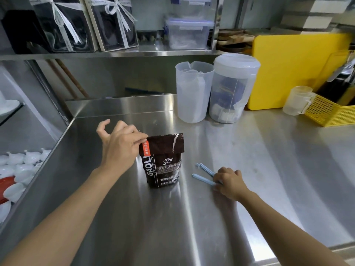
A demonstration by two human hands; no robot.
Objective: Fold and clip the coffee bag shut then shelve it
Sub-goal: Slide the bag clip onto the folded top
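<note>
A dark brown coffee bag (163,169) stands upright in the middle of the steel counter (269,169), its top folded over toward me. My left hand (119,144) pinches the left end of that fold with thumb and forefinger, other fingers spread. A light blue bag clip (203,174) lies open in a V on the counter to the bag's right. My right hand (229,181) rests on the clip's hinge end, fingers closing around it. The clip still touches the counter.
Two translucent plastic jugs (194,93) (233,89) stand behind the bag. A yellow cutting board (288,70) and a yellow basket (330,112) sit at back right. A steel shelf (115,53) above holds gift boxes and plastic containers. White dishes (19,166) lie lower left.
</note>
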